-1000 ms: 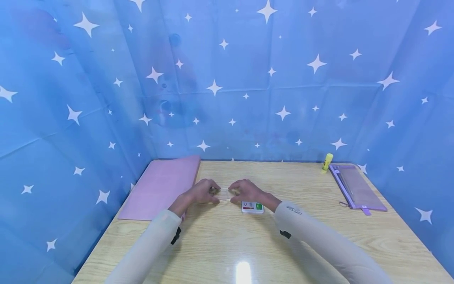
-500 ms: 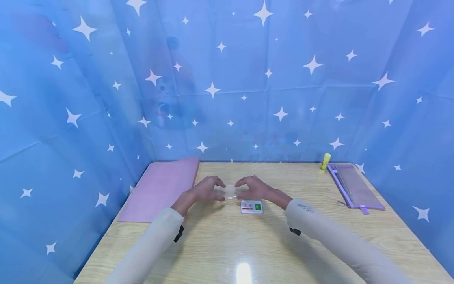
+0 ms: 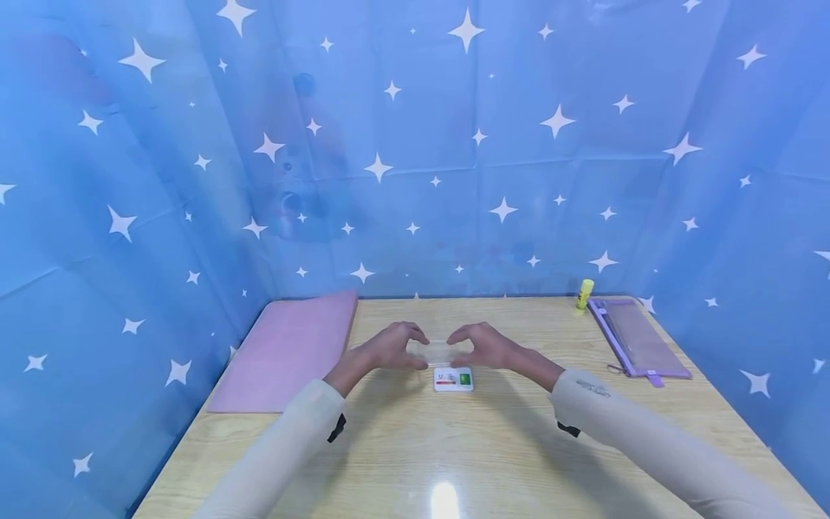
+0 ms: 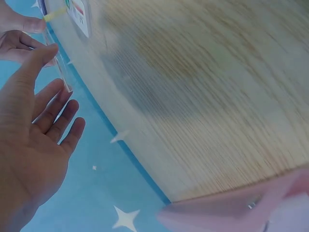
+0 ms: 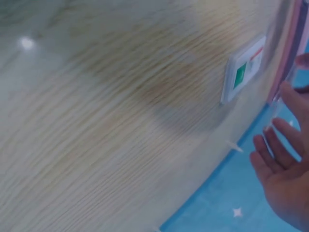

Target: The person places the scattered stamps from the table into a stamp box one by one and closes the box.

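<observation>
In the head view, a clear flat plastic piece (image 3: 439, 353) is held up between both hands, just behind a small white rectangular case (image 3: 453, 380). My left hand (image 3: 392, 347) pinches its left end; the left wrist view shows the thumb and index finger on the clear edge (image 4: 62, 72), the other fingers loosely spread. From the other side, my right hand (image 3: 486, 347) pinches the right end between thumb and fingers. The case lies flat on the table, its label carrying a green square and a red stripe. In the right wrist view, the case (image 5: 245, 67) sits beside the right hand (image 5: 289, 159).
A pink folder (image 3: 285, 353) lies at the table's left. Toward the back right, a yellow glue stick (image 3: 584, 295) stands beside a purple-edged mesh zip pouch (image 3: 642, 339). A blue star-patterned curtain (image 3: 415, 144) surrounds the wood-grain table (image 3: 389, 461).
Both hands have carried the clear piece to the right, from left of the white case to just behind it. The head view has turned slightly; the case remains on the table.
</observation>
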